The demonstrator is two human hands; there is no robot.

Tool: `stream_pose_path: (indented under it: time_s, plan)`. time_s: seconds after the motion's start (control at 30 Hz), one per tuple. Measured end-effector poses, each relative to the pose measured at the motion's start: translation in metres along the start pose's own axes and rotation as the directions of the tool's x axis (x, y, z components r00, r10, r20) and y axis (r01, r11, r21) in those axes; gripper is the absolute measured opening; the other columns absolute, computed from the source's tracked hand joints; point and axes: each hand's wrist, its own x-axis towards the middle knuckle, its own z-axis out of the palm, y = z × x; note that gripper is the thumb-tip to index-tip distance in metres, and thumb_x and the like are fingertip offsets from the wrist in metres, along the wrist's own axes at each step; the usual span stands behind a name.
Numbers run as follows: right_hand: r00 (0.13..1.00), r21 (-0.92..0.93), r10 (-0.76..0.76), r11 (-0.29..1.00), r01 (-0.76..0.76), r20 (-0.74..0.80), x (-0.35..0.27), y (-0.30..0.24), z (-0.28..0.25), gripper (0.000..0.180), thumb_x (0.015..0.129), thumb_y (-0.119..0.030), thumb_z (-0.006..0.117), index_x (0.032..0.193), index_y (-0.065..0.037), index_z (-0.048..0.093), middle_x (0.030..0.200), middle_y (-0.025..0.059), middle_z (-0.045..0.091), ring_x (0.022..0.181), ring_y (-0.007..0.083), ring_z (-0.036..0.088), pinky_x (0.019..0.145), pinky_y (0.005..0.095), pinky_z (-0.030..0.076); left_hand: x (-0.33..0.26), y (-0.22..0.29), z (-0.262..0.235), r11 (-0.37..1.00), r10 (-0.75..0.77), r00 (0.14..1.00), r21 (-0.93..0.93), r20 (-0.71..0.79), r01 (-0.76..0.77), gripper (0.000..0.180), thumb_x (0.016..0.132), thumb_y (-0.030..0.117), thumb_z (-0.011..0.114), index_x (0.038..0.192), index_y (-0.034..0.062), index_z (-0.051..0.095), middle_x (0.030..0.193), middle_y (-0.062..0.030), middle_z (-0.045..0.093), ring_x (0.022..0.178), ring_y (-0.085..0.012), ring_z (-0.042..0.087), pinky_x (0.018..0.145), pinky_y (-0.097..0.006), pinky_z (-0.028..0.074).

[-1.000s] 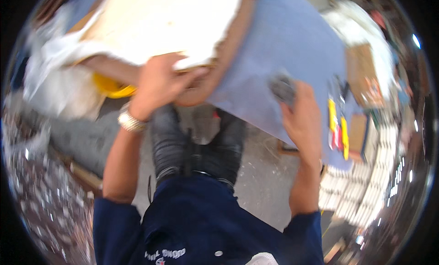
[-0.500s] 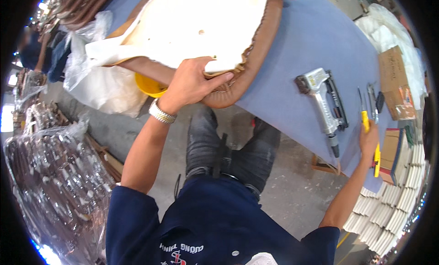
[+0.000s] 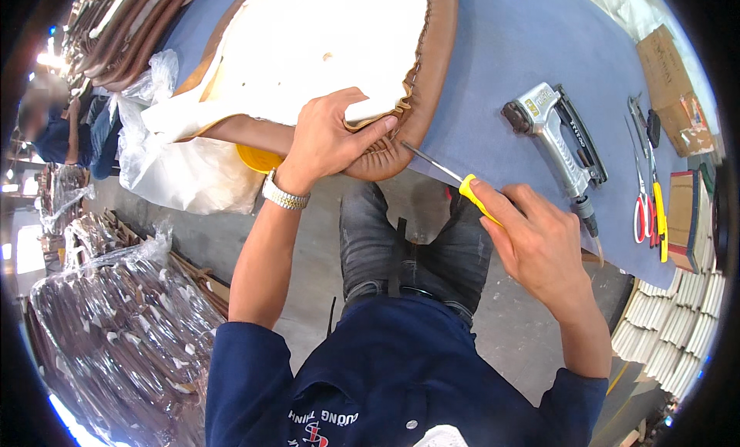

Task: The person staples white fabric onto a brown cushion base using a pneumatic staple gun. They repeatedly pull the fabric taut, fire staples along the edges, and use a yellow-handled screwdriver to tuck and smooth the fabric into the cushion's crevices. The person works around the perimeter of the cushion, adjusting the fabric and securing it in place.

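A padded panel with a brown leather cover [image 3: 439, 69] and a white backing [image 3: 331, 31] lies at the table's near edge. At its near corner the leather is gathered in pleats. My left hand [image 3: 324, 135] is closed on this corner, the thumb pressing the cover's edge and the fingers over the white backing. In my right hand [image 3: 536, 243] is a screwdriver [image 3: 472, 191] with a yellow handle. Its metal tip meets the pleated leather just right of my left thumb; whether it goes under a fold I cannot tell.
A staple gun [image 3: 551, 131] with a hose lies on the blue table [image 3: 493, 38]. Scissors [image 3: 640, 216] and a yellow-handled tool [image 3: 660, 223] lie farther right by a cardboard box [image 3: 671, 77]. Plastic-wrapped brown pieces [image 3: 123, 316] stand at left. A person [image 3: 58, 135] is beyond.
My right hand has brought the screwdriver from the tools at the table's right side to the leather corner. My left hand has kept its hold on the panel.
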Motion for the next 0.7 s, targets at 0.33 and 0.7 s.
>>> stream_pose_path:
  time_s: [0.33,0.7]
  plan:
    - [0.987,-0.114,-0.066,0.99,0.083,0.15,0.028,-0.014,-0.024,0.052,0.084,-0.01,0.078,0.135,-0.017,0.07,0.103,0.0075,0.066,0.077,0.0216,0.064,0.062,0.0348,0.052,-0.002,-0.008,0.0,0.996,0.089,0.996,0.005,-0.015,-0.089,0.028,0.085,0.031,0.082,0.086,0.0041,0.076,0.079,-0.0074,0.069,0.066,-0.03,0.066,0.059,-0.036,0.05]
    - [0.969,-0.198,0.079,0.98,-0.031,0.236,0.037,-0.055,-0.032,0.062,0.08,-0.005,0.077,0.14,-0.015,0.066,0.104,0.0101,0.065,0.071,0.0207,0.061,0.055,0.033,0.048,0.0,-0.01,-0.005,0.977,0.177,0.984,0.13,-0.032,-0.171,0.015,0.082,0.022,0.085,0.089,0.0103,0.079,0.103,-0.0033,0.074,0.105,-0.027,0.07,0.096,-0.047,0.048]
